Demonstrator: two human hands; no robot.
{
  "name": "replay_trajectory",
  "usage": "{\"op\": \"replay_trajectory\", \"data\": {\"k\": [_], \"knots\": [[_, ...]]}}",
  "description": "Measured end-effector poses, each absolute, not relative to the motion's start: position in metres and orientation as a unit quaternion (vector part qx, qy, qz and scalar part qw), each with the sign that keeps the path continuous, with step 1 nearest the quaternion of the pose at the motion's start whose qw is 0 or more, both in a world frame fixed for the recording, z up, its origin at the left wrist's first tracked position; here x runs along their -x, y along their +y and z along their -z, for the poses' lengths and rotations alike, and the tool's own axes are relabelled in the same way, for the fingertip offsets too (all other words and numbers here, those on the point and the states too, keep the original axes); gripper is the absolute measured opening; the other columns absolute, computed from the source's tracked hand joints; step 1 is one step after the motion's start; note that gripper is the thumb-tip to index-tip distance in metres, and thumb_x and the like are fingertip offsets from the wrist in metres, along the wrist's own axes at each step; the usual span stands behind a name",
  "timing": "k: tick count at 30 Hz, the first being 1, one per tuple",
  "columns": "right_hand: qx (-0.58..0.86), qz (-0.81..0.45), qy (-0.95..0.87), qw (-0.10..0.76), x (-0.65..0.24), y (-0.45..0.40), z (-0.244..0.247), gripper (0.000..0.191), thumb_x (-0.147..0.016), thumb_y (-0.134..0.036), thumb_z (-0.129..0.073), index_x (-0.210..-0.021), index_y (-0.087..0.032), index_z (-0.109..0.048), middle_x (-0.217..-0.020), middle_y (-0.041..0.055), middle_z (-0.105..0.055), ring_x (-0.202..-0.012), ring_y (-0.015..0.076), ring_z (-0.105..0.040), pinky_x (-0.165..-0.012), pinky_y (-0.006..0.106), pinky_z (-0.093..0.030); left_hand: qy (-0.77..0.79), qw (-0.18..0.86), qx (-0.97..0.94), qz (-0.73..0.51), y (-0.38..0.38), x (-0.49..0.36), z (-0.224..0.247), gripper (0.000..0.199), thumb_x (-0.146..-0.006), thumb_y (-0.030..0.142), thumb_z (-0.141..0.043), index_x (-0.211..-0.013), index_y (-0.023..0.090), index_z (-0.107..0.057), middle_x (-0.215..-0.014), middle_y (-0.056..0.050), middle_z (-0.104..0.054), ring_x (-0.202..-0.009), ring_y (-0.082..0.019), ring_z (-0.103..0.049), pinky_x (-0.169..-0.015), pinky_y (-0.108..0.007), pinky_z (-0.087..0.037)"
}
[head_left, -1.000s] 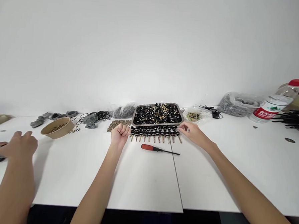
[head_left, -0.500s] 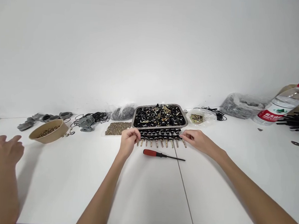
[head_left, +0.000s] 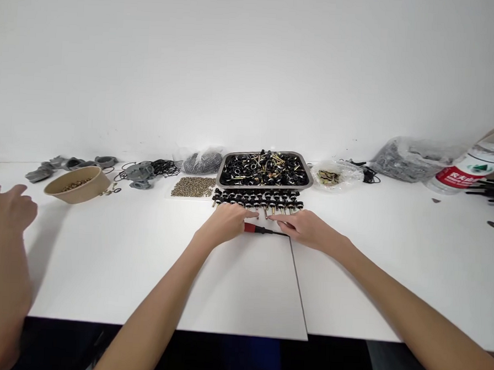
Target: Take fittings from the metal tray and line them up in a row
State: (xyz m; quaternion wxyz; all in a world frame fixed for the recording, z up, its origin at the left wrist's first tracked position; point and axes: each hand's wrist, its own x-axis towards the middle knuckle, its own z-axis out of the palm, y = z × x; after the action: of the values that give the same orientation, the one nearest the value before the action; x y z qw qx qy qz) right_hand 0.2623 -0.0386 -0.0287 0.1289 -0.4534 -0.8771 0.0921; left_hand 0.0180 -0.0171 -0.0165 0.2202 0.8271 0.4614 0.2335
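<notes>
Two rows of small black fittings with brass stems (head_left: pixel 288 196) lie in front of the metal tray, stems toward me. My left hand (head_left: pixel 223 224) is at the left part of the front row, its index finger stretched inward along the stem ends. From the right, my right hand (head_left: pixel 311 229) reaches in with its index finger at a stem near the row's middle. I see nothing held in either hand. Just below the fingertips lies a screwdriver (head_left: pixel 265 230) with a red handle, partly covered by my left hand.
The metal tray (head_left: pixel 307 184) holds many black and brass parts. Brass pieces (head_left: pixel 194 186), a tan bowl (head_left: pixel 100 183) and grey plastic parts (head_left: pixel 140 171) are leftward. Bags (head_left: pixel 409 157) and a water bottle (head_left: pixel 465 169) stand right. Another person's hand (head_left: pixel 9 208) is far left.
Both my hands have moved inward from the ends of the rows, and their index fingers are now stretched toward each other. The view has tilted down, showing the table's front edge.
</notes>
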Motion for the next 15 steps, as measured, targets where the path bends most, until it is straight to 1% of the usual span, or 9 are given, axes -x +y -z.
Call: {"op": "replay_trajectory", "data": {"k": [4, 7, 9, 13, 15], "knots": [[0.454, -0.089, -0.879, 0.116, -0.2626, -0.0377, 0.0307, 0.042, -0.097, -0.027, -0.037, -0.131, -0.031, -0.062, -0.052, -0.0014, -0.053, -0.048, 0.0163, -0.048, -0.054, 0.027, -0.029, 0.456, 0.214, -0.836, -0.219, -0.0169, -0.0164, 0.0139, 0.059, -0.065, -0.012, -0.045, -0.097, 0.025, -0.078, -0.062, -0.001, -0.038, -0.051, -0.012, -0.018, -0.058, -0.027, -0.012], [0.454, -0.089, -0.879, 0.118, -0.2629, -0.0368, 0.0323, 0.042, -0.098, -0.028, -0.037, -0.131, -0.032, -0.062, -0.052, -0.0018, -0.052, -0.047, 0.0155, -0.047, -0.054, 0.027, -0.029, 0.448, 0.228, -0.833, -0.23, -0.0184, -0.0174, 0.0123, 0.056, -0.067, -0.012, -0.044, -0.096, 0.024, -0.078, -0.067, -0.002, -0.036, -0.053, -0.012, -0.02, -0.056, -0.027, -0.013], [0.453, -0.087, -0.879, 0.118, -0.2624, -0.0364, 0.0334, 0.042, -0.098, -0.028, -0.037, -0.131, -0.033, -0.062, -0.052, -0.002, -0.052, -0.047, 0.0152, -0.046, -0.054, 0.027, -0.029, 0.447, 0.211, -0.842, -0.217, -0.0192, -0.0183, 0.0122, 0.056, -0.068, -0.011, -0.043, -0.096, 0.024, -0.077, -0.07, -0.002, -0.036, -0.054, -0.012, -0.02, -0.056, -0.027, -0.014], [0.454, -0.085, -0.879, 0.115, -0.2614, -0.0363, 0.0344, 0.042, -0.099, -0.029, -0.036, -0.132, -0.034, -0.061, -0.055, -0.0014, -0.055, -0.048, 0.0158, -0.048, -0.054, 0.027, -0.029, 0.45, 0.181, -0.857, -0.176, -0.0195, -0.0187, 0.013, 0.054, -0.068, -0.012, -0.041, -0.088, 0.023, -0.077, -0.072, -0.003, -0.035, -0.056, -0.013, -0.022, -0.056, -0.027, -0.016], [0.457, -0.088, -0.878, 0.115, -0.2613, -0.0362, 0.034, 0.042, -0.099, -0.031, -0.036, -0.132, -0.034, -0.061, -0.056, -0.0007, -0.056, -0.049, 0.0163, -0.05, -0.055, 0.027, -0.031, 0.452, 0.179, -0.858, -0.166, -0.0189, -0.0184, 0.0131, 0.055, -0.069, -0.012, -0.041, -0.09, 0.024, -0.077, -0.073, -0.003, -0.036, -0.056, -0.013, -0.023, -0.055, -0.027, -0.016]]}}
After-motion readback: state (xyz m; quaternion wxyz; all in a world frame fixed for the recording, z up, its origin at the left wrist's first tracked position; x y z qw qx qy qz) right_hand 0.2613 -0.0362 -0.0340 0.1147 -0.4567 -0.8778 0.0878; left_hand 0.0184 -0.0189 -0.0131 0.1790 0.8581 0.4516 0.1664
